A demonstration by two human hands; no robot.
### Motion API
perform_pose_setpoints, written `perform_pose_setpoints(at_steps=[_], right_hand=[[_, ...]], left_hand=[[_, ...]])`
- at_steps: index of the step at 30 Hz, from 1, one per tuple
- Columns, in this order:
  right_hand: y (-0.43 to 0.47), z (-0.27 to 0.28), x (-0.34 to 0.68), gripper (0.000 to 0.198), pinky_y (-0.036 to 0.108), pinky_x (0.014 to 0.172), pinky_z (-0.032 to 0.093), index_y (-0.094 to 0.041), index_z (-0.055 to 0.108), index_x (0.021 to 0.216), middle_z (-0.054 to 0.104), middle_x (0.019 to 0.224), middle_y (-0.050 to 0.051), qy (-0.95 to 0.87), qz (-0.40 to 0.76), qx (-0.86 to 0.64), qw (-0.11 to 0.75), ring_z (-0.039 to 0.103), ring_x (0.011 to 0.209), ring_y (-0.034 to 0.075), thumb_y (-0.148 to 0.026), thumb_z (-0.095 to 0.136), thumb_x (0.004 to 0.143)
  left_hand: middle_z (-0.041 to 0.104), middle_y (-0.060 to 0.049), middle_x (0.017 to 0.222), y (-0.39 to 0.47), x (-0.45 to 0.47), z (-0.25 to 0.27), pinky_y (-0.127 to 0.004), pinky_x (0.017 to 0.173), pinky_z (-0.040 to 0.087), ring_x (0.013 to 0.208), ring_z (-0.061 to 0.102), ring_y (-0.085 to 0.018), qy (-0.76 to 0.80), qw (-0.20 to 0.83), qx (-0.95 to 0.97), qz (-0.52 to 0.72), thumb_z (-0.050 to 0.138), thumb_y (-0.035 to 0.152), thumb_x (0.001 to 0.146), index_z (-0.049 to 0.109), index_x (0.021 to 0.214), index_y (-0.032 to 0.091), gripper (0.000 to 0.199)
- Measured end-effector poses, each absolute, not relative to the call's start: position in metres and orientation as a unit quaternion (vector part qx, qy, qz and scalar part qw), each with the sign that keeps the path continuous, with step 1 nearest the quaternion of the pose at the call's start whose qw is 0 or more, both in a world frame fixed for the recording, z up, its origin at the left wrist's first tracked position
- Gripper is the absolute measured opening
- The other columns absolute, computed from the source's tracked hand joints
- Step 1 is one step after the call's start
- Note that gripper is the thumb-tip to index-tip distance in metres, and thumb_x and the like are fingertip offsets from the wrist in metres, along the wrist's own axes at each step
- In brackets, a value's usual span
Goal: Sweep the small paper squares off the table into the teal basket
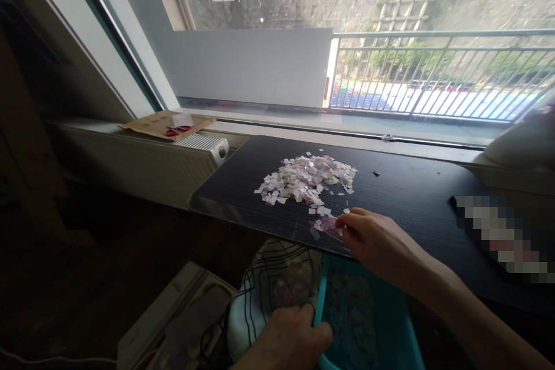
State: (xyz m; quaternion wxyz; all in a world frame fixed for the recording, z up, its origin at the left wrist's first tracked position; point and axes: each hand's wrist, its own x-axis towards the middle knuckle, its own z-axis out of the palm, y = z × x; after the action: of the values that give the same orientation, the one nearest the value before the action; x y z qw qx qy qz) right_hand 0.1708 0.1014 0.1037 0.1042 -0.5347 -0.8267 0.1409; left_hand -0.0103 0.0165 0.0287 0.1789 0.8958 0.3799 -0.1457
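A loose heap of small white and pinkish square pieces (303, 176) lies on the dark tabletop (403, 185). My right hand (368, 237) is at the table's near edge, closed on a flat pinkish see-through piece (328, 226); a few loose squares lie around it. Below that edge, my left hand (292, 335) grips the left rim of a teal bin (399, 324), thumb over the rim. More small flat pieces (351, 300) lie in the bin, dim in the shade.
Red-handled scissors (177, 130) lie on a brown paper envelope (151, 124) by the window. A radiator (208, 147) stands left of the table. A checked cloth (260, 283) hangs beside the bin; a white box (160, 312) sits lower left. A blurred-out object (503, 237) lies at right.
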Motion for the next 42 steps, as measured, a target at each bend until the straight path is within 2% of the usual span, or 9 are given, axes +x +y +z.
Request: perform_pose_setpoints(at_steps=[4, 9, 15, 22, 29, 42], right_hand=[[0.098, 0.104, 0.174, 0.027, 0.024, 0.059, 0.033, -0.019, 0.065, 0.093, 0.061, 0.085, 0.004, -0.828, 0.139, -0.534, 0.094, 0.056, 0.07, 0.013, -0.018, 0.039, 0.087], [0.087, 0.107, 0.186, 0.023, 0.024, 0.06, 0.032, -0.02, 0.064, 0.078, 0.059, 0.077, 0.002, -0.822, 0.135, -0.55, 0.063, 0.056, 0.067, 0.013, -0.016, 0.042, 0.083], [0.101, 0.106, 0.176, 0.029, 0.024, 0.06, 0.033, -0.019, 0.066, 0.093, 0.062, 0.086, 0.004, -0.816, 0.127, -0.552, 0.113, 0.057, 0.072, 0.014, -0.022, 0.038, 0.087], [0.097, 0.104, 0.174, 0.025, 0.023, 0.057, 0.031, -0.019, 0.064, 0.079, 0.06, 0.078, 0.003, -0.825, 0.137, -0.543, 0.082, 0.054, 0.065, 0.012, -0.019, 0.04, 0.085], [0.1, 0.105, 0.177, 0.028, 0.023, 0.058, 0.033, -0.018, 0.066, 0.093, 0.061, 0.084, 0.005, -0.818, 0.146, -0.545, 0.107, 0.055, 0.069, 0.013, -0.02, 0.039, 0.087], [0.091, 0.107, 0.184, 0.022, 0.023, 0.057, 0.032, -0.019, 0.063, 0.077, 0.059, 0.076, 0.002, -0.827, 0.15, -0.535, 0.086, 0.053, 0.065, 0.012, -0.018, 0.042, 0.084]], left_hand=[[0.06, -0.006, 0.088, 0.017, -0.01, 0.029, -0.029, 0.058, 0.051, 0.074, 0.064, -0.025, 0.383, 0.18, 0.894, -0.146, 0.055, 0.014, 0.083, 0.057, 0.093, 0.02, 0.012], [0.059, -0.004, 0.088, 0.017, -0.012, 0.029, -0.026, 0.058, 0.048, 0.074, 0.063, -0.022, 0.387, 0.2, 0.891, -0.125, 0.053, 0.013, 0.084, 0.055, 0.091, 0.021, 0.011], [0.058, -0.003, 0.085, 0.018, -0.012, 0.025, -0.025, 0.056, 0.046, 0.071, 0.061, -0.022, 0.385, 0.193, 0.894, -0.125, 0.053, 0.012, 0.082, 0.053, 0.088, 0.021, 0.011], [0.056, -0.003, 0.084, 0.018, -0.015, 0.02, -0.026, 0.056, 0.046, 0.07, 0.061, -0.022, 0.387, 0.21, 0.89, -0.119, 0.055, 0.015, 0.08, 0.053, 0.088, 0.021, 0.011], [0.057, -0.003, 0.086, 0.016, -0.016, 0.013, -0.027, 0.058, 0.045, 0.072, 0.06, -0.023, 0.388, 0.22, 0.889, -0.103, 0.057, 0.018, 0.079, 0.052, 0.089, 0.022, 0.013], [0.057, -0.004, 0.089, 0.018, -0.015, 0.019, -0.03, 0.06, 0.048, 0.076, 0.061, -0.025, 0.389, 0.229, 0.883, -0.126, 0.057, 0.02, 0.079, 0.052, 0.091, 0.022, 0.014]])
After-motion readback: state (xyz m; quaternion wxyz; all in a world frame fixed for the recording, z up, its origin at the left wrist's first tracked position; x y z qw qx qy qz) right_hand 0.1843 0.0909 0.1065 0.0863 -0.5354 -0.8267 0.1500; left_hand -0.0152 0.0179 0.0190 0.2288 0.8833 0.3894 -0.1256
